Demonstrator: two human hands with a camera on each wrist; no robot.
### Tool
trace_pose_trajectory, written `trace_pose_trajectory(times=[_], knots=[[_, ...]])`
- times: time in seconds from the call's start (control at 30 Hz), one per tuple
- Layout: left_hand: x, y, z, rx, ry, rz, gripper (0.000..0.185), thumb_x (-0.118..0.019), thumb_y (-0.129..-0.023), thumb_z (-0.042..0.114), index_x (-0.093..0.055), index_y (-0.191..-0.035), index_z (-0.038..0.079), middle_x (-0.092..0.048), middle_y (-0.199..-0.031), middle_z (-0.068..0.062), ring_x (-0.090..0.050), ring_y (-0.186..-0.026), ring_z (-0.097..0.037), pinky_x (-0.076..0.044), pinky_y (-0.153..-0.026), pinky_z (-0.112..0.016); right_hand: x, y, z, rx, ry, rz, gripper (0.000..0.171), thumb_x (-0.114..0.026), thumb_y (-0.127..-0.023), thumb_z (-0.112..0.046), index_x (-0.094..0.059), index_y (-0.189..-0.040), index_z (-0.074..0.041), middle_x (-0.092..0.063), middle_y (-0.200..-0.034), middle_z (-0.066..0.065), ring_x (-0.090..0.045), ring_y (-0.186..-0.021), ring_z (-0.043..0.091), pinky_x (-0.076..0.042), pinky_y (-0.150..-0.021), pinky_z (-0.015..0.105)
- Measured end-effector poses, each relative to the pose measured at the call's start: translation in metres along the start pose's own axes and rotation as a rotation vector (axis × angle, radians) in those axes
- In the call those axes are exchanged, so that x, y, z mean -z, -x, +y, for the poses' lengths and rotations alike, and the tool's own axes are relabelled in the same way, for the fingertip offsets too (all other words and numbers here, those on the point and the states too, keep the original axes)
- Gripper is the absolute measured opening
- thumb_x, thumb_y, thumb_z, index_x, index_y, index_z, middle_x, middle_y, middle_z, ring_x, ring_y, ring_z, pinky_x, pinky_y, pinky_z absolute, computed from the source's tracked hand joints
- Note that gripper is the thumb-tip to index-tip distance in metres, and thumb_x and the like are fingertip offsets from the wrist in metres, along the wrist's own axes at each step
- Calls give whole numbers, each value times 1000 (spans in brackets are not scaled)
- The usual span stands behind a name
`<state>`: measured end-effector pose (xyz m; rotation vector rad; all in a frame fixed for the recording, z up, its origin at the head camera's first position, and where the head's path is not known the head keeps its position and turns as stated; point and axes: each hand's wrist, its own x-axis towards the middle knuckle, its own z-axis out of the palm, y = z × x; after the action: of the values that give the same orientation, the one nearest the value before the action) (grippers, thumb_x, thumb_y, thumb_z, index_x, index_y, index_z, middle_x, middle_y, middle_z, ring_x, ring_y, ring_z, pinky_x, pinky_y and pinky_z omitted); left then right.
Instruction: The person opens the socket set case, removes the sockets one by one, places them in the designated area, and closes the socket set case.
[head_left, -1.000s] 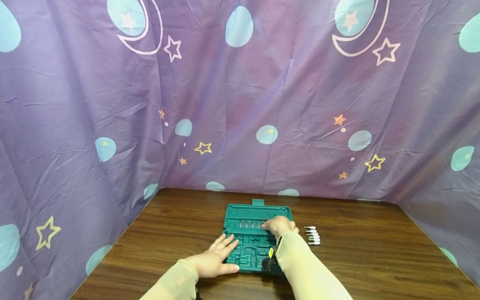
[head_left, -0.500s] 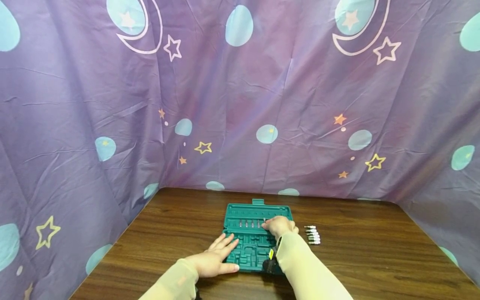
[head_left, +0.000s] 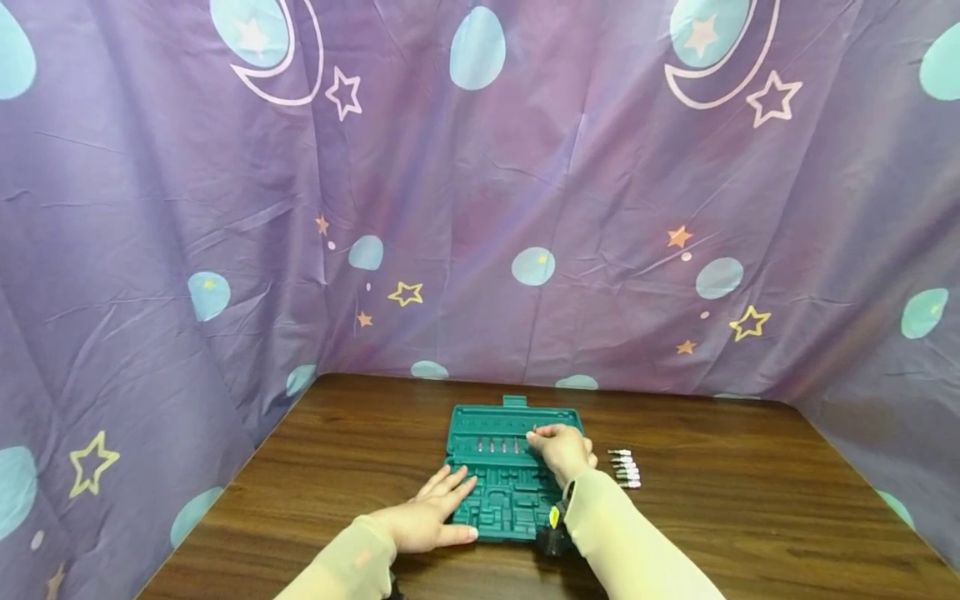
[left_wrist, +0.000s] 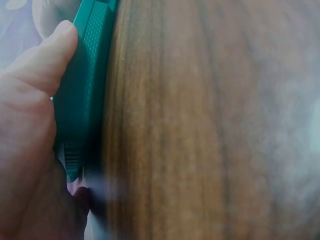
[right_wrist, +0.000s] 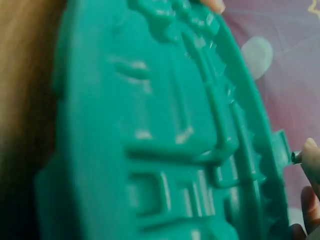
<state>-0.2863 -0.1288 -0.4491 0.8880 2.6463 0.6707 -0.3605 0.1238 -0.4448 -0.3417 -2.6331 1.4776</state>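
A green plastic case (head_left: 498, 500) lies unfolded on the wooden table, its moulded compartments nearer me and its lid at the back. My left hand (head_left: 431, 518) rests spread on the case's left side, fingers straight; in the left wrist view its thumb (left_wrist: 60, 47) lies along the case's edge. Over the right part of the lid, my right hand (head_left: 562, 452) pinches a small metal bit (right_wrist: 296, 157) between thumb and fingertips. Its end pokes out past them. To the left of these fingertips, several screwdriver bits (head_left: 504, 446) stand in a row in the lid.
Several pale silvery bits (head_left: 625, 469) lie in a short column on the table (head_left: 720, 500) right of the case. A purple patterned curtain (head_left: 480, 208) hangs behind the table and along both sides.
My right hand has lifted a little and shifted slightly right, drawing the bit up from the right end of the lid's row. The left hand stays in place.
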Motion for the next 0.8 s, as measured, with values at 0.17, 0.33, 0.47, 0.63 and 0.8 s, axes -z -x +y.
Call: trace_pose_trajectory(times=[0.17,0.33,0.47,0.63,0.8], knots=[[-1,0,-1,1,15,-12,78,-51,-94,55,-22,-155,15,-12,-161,-6,1,-147,-29,-18,-112,-57,8,4,-6,129,-164,-130,23,-71,-88,-23,-70,-99,-3,-63,-118,15,-47,-117,40,-28,-102,58],[0,0,-3,-6,-3,2,79,-51,-94,55,-22,-154,13,-13,-161,-7,0,-147,-29,-17,-112,-56,25,8,-14,177,-272,-296,24,-69,-90,-20,-66,-102,0,-67,-113,14,-57,-113,31,-33,-103,56],[1,-1,-3,1,-1,-10,79,-50,-94,56,-21,-155,15,-11,-161,-4,2,-147,-28,-17,-112,-56,42,11,-9,213,-273,-331,20,-69,-90,-17,-65,-100,1,-71,-99,11,-66,-99,25,-34,-102,53],[1,0,-3,3,4,-15,79,-50,-94,56,-20,-155,15,-10,-161,-4,3,-147,-28,-15,-113,-56,64,10,6,286,-178,-288,20,-70,-88,-12,-67,-100,4,-69,-99,6,-59,-89,14,-43,-86,35],[1,1,-2,-4,-4,-11,80,-51,-94,55,-21,-155,12,-11,-161,-6,2,-147,-29,-15,-113,-56,88,8,25,363,-62,-264,21,-70,-87,-11,-69,-101,5,-70,-95,7,-57,-83,12,-46,-74,28]])
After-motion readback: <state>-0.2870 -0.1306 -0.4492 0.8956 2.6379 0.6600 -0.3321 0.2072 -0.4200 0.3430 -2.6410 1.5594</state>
